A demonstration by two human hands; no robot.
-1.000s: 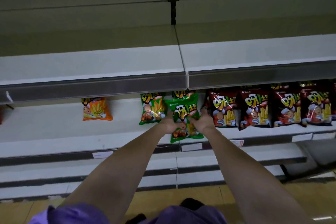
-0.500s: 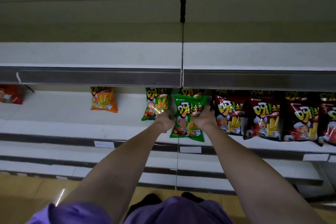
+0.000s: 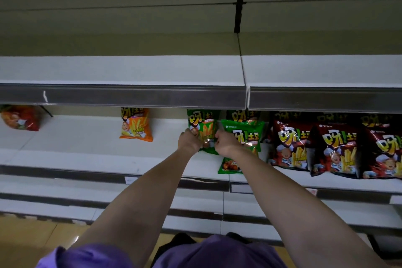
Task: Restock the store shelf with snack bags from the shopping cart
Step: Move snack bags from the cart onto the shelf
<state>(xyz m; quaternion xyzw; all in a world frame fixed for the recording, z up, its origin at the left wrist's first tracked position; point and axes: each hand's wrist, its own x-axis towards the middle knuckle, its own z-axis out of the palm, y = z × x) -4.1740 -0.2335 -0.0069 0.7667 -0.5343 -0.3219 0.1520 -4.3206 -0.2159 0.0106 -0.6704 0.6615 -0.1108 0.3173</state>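
Observation:
Both my arms reach to the middle shelf [image 3: 87, 159]. My left hand [image 3: 188, 142] grips the lower left edge of a green snack bag [image 3: 203, 125] that stands upright on that shelf. The right hand [image 3: 225, 144], fingers curled, pinches that bag's lower right edge. A second green bag [image 3: 244, 135] leans just right of my right hand, partly hidden by my wrist, with no hand on it. A third green bag [image 3: 239, 115] shows behind it. The shopping cart is out of view.
A row of dark red snack bags [image 3: 335, 150] fills the shelf to the right. An orange bag [image 3: 136, 125] stands alone to the left, and a red bag [image 3: 20, 117] lies at the far left. The upper shelf [image 3: 130, 72] overhangs the bags. Lower shelves sit beneath.
Both hands let go of the green bag they held, which now stands on the shelf. They moved left onto the neighbouring green bag. The camera shifted closer.

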